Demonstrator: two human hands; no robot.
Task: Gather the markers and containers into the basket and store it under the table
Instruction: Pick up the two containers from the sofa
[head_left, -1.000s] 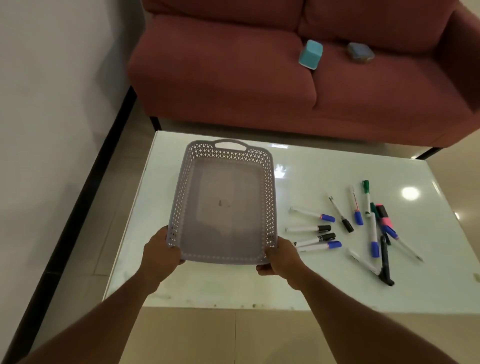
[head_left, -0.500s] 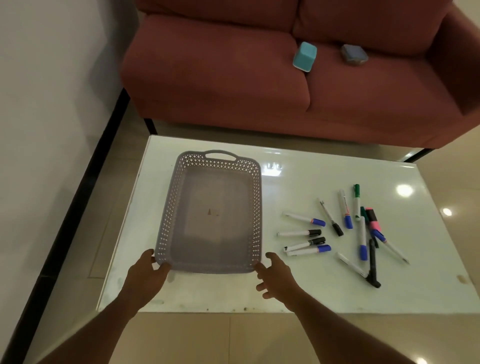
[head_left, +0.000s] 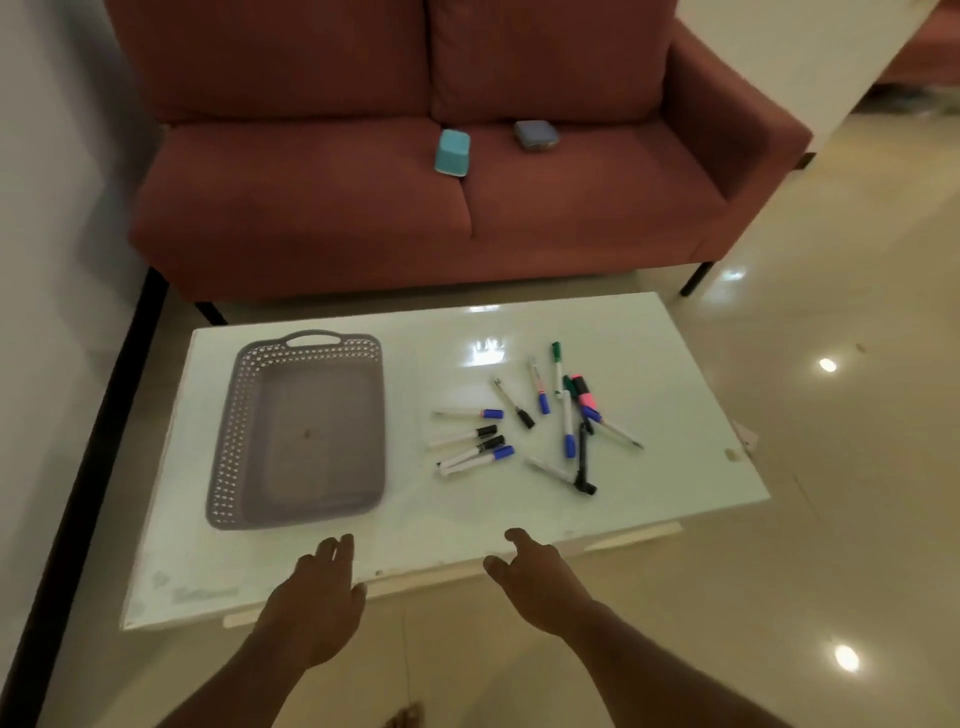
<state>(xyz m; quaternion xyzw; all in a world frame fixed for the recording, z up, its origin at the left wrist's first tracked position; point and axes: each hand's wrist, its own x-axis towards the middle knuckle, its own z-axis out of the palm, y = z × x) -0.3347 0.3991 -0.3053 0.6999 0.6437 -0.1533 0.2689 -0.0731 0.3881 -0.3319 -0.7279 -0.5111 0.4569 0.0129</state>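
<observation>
Grey basket (head_left: 228, 426) sits left on my table (head_left: 426, 519), markers (head_left: 567, 423) scattered to its right. Teal container (head_left: 453, 152) and grey container (head_left: 535, 135) lie on the sofa (head_left: 311, 208).

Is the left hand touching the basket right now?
Apart. The head view shows a strip of bare table between the fingertips of the left hand and the near rim of the basket; the hand is open and holds nothing.

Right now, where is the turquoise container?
In the head view, the turquoise container sits on the red sofa seat beyond the table, just left of the cushion seam, with the grey-blue container to its right.
</observation>
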